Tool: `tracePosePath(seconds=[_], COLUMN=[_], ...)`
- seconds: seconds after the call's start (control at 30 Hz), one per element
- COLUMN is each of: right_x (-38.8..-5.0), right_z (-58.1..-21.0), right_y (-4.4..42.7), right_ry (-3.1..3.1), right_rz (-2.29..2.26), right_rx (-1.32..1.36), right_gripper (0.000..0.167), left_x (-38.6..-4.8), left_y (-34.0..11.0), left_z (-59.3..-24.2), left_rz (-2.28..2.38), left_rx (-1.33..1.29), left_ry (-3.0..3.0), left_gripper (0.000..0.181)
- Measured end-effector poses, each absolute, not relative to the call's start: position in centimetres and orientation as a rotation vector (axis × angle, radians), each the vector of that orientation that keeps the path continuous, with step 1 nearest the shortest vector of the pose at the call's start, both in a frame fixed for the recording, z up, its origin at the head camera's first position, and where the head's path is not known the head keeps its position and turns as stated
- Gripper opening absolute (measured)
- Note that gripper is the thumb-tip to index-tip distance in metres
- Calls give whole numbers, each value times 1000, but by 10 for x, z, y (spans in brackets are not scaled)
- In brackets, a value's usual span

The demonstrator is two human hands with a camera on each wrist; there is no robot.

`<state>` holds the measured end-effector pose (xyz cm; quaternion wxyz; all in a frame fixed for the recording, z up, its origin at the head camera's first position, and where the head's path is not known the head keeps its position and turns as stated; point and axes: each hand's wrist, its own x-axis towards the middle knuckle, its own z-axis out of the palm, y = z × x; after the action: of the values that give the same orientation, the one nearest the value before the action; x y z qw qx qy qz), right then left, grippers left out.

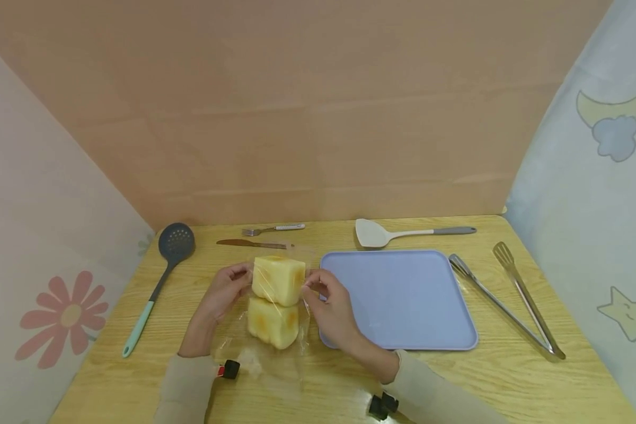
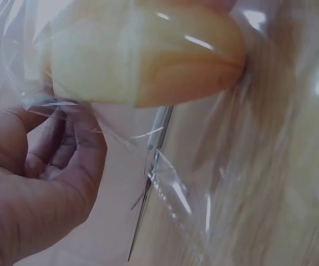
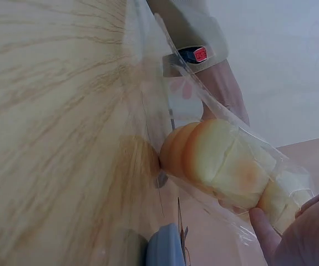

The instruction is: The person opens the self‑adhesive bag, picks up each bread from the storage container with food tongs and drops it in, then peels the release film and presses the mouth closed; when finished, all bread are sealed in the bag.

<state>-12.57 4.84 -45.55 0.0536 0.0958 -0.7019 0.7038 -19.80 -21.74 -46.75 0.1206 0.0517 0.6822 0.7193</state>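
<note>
Two pale yellow toy-like bread pieces lie one behind the other inside a clear plastic bag [image 1: 270, 371], the far bread [image 1: 278, 280] and the near bread [image 1: 273, 321], both with browned patches. My left hand [image 1: 224, 294] pinches the bag's film at the left of the far bread. On the opposite side, my right hand [image 1: 333, 306] pinches the film with curled fingers and thumb. In the left wrist view, film stretches from the left thumb and fingers around a bread piece [image 2: 148, 61]. Tilted bread [image 3: 220, 160] in the bag shows above the tabletop in the right wrist view.
A lilac tray [image 1: 397, 300] lies right of the bag, with metal tongs [image 1: 519, 300] beyond it. Behind are a white spatula [image 1: 373, 234], a fork [image 1: 270, 229] and a knife [image 1: 251, 242]. A skimmer [image 1: 176, 244] with a green handle lies left.
</note>
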Motion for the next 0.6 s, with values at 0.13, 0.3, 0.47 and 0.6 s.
tracePosePath(seconds=[0.13, 0.3, 0.47, 0.6], right_x=[-126, -126, -128, -132], right_z=[-454, -450, -443, -437], right_y=[49, 49, 53, 57], right_ry=[-2111, -2094, -2082, -1998], right_rz=[2155, 2155, 2096, 1954], right_rx=[280, 315, 400, 496], right_gripper=[3, 4, 9, 13], left_x=[-198, -198, -195, -190], left_y=[-216, -212, -204, -200], left_z=[-467, -465, -454, -443], left_rz=[2053, 1999, 2033, 2220], left_rx=[176, 243, 281, 347], left_ry=[2140, 2269, 2402, 2437], left_gripper=[30, 23, 18, 15])
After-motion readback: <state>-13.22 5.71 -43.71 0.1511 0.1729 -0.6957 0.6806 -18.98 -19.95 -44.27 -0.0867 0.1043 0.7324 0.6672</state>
